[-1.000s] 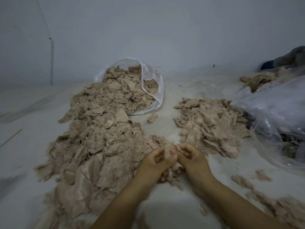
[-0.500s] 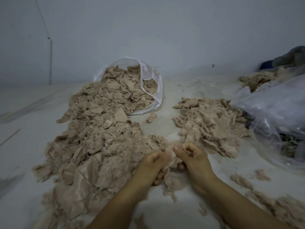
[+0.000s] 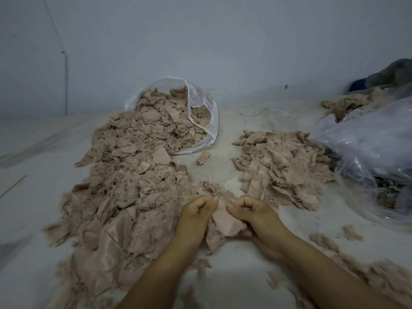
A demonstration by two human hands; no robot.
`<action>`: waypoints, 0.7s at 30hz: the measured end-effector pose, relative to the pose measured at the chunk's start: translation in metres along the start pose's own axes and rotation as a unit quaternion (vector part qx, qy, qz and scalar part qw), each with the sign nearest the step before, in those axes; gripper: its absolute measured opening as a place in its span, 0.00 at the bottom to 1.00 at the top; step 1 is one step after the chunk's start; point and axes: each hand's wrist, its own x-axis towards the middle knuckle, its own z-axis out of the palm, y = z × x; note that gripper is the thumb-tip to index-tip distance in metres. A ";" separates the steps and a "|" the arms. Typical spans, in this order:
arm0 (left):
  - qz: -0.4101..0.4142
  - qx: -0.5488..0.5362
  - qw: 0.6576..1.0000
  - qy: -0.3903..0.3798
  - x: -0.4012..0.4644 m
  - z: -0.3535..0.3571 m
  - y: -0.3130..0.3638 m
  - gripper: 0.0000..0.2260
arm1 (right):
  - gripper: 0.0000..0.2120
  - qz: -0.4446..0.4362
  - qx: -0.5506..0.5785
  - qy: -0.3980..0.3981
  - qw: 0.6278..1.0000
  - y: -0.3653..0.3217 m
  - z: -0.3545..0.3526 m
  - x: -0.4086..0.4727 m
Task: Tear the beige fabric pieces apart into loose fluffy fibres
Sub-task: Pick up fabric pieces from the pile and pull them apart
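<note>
A beige fabric piece (image 3: 225, 224) hangs between my hands low in the middle of the view. My left hand (image 3: 196, 216) pinches its upper left edge with curled fingers. My right hand (image 3: 254, 214) pinches the upper right edge, thumb tips almost facing each other. A long heap of torn beige fabric and fluff (image 3: 133, 186) spills leftward from a clear plastic bag (image 3: 200, 103) lying on its side. A second, flatter pile of beige pieces (image 3: 283, 166) lies to the right of my hands.
A large crumpled clear plastic bag (image 3: 374, 148) sits at the right edge with more beige scraps (image 3: 343, 105) behind it. Loose fibre tufts (image 3: 379, 277) lie at the lower right. A single scrap (image 3: 203, 157) lies between the piles. A pale wall stands behind the white floor (image 3: 256, 117).
My hands have drawn slightly apart and the fabric piece between them has spread open, now showing a flat beige sheet where it was bunched up before.
</note>
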 end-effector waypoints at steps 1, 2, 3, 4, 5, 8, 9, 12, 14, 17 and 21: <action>-0.004 -0.007 1.000 0.008 0.000 0.000 0.000 0.09 | 0.10 0.001 0.011 -0.004 1.000 -0.001 0.000 0.000; -0.012 -0.016 1.000 0.009 0.000 0.000 0.001 0.09 | 0.09 0.003 0.019 -0.008 1.000 -0.002 -0.001 0.000; -0.020 -0.025 0.999 0.007 0.000 -0.001 0.000 0.09 | 0.09 0.005 0.027 -0.011 1.000 -0.002 -0.002 0.000; -0.028 -0.032 0.999 0.008 0.001 -0.001 -0.001 0.10 | 0.08 0.008 0.035 -0.012 0.999 -0.001 -0.003 0.000; -0.030 -0.036 0.999 0.010 0.001 -0.001 -0.002 0.10 | 0.08 0.011 0.042 -0.013 0.999 -0.001 -0.003 0.000; -0.032 -0.048 0.998 0.001 0.002 -0.001 -0.004 0.10 | 0.06 0.004 0.065 0.023 0.998 0.000 -0.002 0.003; -0.032 -0.061 0.998 0.003 0.004 -0.002 -0.005 0.09 | 0.04 -0.011 0.084 0.062 0.994 -0.001 -0.003 0.005; -0.038 -0.114 0.992 0.040 0.010 -0.007 -0.008 0.06 | 0.06 -0.055 0.184 0.168 0.967 -0.006 -0.013 0.010; -0.039 -0.129 0.990 0.043 0.011 -0.009 -0.008 0.06 | 0.15 -0.031 0.188 0.147 0.971 -0.007 -0.015 0.007; -0.035 -0.128 0.991 0.017 0.005 -0.005 -0.002 0.10 | 0.22 0.017 0.021 0.020 0.999 0.000 -0.006 0.000; -0.021 -0.108 0.994 0.003 0.003 -0.004 -0.003 0.10 | 0.09 -0.019 -0.116 -0.044 0.992 0.009 0.008 -0.005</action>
